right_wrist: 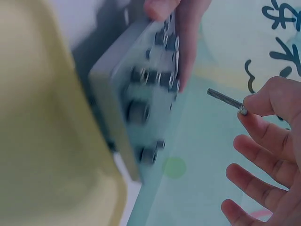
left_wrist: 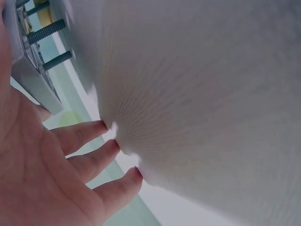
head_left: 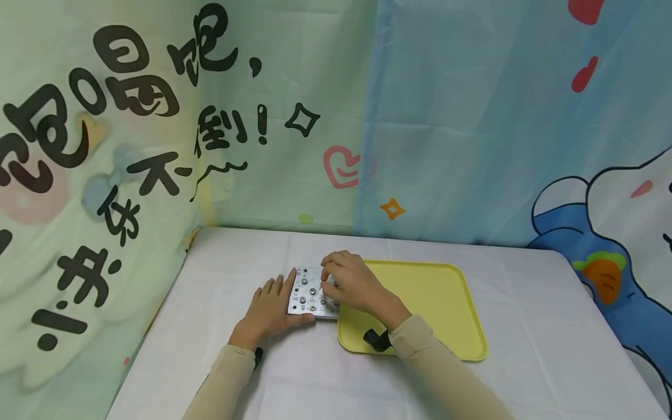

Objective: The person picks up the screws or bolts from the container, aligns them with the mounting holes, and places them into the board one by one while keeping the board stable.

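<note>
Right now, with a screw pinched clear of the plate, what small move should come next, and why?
Probably carry the thin threaded metal screw, pinched by the right hand, across to the flat yellow plastic tray beside it; the left hand steadies the grey metal plate.

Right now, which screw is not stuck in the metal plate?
The long screw pinched in the right hand. It is out in the air, away from the metal plate; the other screws all sit in the plate's holes.

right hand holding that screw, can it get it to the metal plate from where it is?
Probably yes. The right hand pinches the screw just above the metal plate, with nothing between them. The left hand holds the plate's left edge only, leaving its face uncovered.
</note>
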`<state>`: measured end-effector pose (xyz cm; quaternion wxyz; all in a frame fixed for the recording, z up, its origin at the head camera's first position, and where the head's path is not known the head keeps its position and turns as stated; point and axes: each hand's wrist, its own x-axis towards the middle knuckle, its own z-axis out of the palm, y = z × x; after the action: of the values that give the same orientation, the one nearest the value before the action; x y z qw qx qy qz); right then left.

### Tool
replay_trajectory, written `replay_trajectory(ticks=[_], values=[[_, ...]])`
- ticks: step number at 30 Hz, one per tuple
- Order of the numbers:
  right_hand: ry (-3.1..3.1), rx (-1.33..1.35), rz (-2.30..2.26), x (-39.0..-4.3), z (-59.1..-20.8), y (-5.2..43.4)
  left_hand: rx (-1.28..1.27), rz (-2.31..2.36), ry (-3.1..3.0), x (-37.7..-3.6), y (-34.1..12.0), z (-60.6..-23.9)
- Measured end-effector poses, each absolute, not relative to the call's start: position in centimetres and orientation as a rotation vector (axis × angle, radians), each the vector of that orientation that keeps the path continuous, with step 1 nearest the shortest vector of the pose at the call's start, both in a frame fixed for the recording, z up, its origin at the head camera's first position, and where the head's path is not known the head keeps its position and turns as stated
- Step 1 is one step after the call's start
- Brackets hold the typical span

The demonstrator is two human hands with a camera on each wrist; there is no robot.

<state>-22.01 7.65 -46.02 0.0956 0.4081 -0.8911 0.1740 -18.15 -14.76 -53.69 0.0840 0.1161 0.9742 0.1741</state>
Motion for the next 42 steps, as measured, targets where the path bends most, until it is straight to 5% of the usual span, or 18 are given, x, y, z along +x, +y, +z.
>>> replay_trajectory(ticks=[42], values=[[-2.716,1.334,0.379,-20.5,-48.6,3.1,0.403,0.530,2.922,-17.7,-14.6,-53.3]])
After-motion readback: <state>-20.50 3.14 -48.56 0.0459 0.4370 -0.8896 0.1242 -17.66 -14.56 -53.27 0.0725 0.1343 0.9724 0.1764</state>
